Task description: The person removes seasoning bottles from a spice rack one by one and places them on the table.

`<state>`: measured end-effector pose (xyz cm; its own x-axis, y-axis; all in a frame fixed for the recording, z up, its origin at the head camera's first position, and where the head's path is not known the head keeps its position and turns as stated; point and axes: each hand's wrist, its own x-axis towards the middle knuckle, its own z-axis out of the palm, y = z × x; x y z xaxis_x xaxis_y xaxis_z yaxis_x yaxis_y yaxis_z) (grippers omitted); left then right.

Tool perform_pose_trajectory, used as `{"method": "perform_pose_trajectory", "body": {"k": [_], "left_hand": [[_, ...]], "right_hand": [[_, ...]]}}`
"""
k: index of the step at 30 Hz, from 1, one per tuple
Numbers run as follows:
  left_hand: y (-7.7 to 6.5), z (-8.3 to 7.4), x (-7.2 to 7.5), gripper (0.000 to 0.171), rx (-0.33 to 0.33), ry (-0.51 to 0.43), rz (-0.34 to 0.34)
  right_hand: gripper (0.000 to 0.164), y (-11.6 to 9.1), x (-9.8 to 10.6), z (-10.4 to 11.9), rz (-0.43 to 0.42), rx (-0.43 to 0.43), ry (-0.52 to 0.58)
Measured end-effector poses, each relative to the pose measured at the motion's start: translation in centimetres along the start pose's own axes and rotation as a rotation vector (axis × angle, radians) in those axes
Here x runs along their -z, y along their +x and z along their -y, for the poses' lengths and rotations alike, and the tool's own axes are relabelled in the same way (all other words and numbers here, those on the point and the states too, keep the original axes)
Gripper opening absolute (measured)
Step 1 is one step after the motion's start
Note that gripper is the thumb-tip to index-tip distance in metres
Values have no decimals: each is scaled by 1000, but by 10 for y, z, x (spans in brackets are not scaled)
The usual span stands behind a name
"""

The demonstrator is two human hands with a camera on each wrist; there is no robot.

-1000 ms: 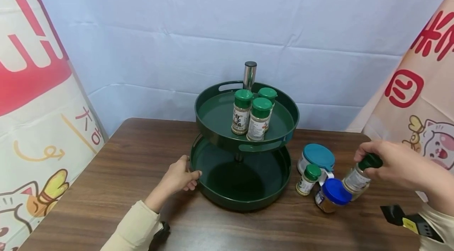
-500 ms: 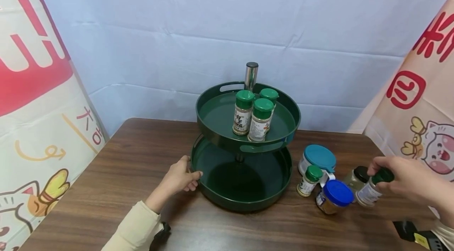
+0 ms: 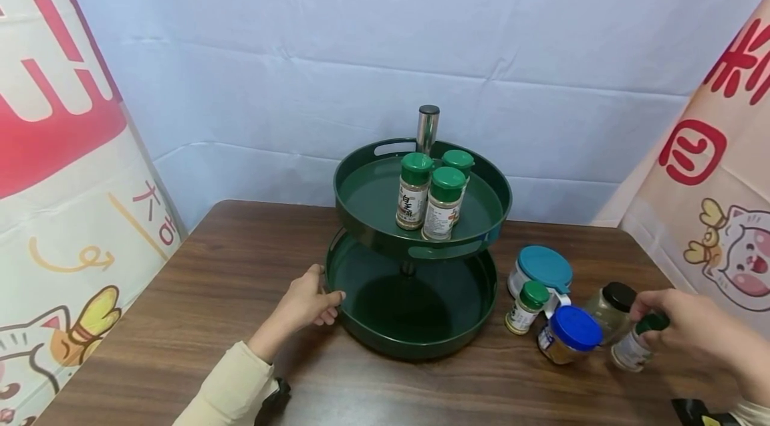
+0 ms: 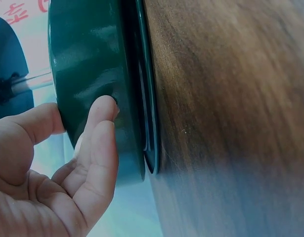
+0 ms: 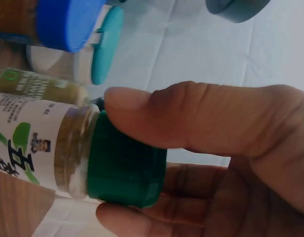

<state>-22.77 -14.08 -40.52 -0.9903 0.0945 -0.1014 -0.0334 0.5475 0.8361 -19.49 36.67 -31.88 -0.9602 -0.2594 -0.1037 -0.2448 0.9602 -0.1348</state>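
In the head view my right hand (image 3: 692, 329) pinches the green cap of a labelled spice jar (image 3: 634, 344) at the table's right side. The right wrist view shows thumb and fingers around that green cap (image 5: 127, 160), and pale brown contents under it. My left hand (image 3: 307, 299) holds the left rim of the lower tray (image 3: 415, 349) of a dark green two-tier stand. In the left wrist view the thumb (image 4: 40, 121) lies at the rim and the fingers lie against the outer wall. On the upper tray (image 3: 367, 188) stand three green-capped spice jars (image 3: 440, 212).
Close to the held jar stand a black-lidded jar (image 3: 610, 311), a blue-lidded jar (image 3: 571, 332), a small green-capped jar (image 3: 525, 309) and a teal-lidded container (image 3: 544, 269). A metal post (image 3: 428, 128) rises from the stand. Cloth (image 3: 271, 78) hangs behind the wooden table (image 3: 252, 245).
My right hand has moved the green-capped spice jar right and nearer to me, baring the black-lidded jar behind it. The left hand keeps its place on the lower tray.
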Motion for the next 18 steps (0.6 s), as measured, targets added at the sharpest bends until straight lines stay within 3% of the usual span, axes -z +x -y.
{"method": "perform_pose_trajectory", "body": {"k": [18], "left_hand": [[0,1,-1,66,-11,-10,-3]], "right_hand": [[23,1,-20,-3,-29,10,26]]}}
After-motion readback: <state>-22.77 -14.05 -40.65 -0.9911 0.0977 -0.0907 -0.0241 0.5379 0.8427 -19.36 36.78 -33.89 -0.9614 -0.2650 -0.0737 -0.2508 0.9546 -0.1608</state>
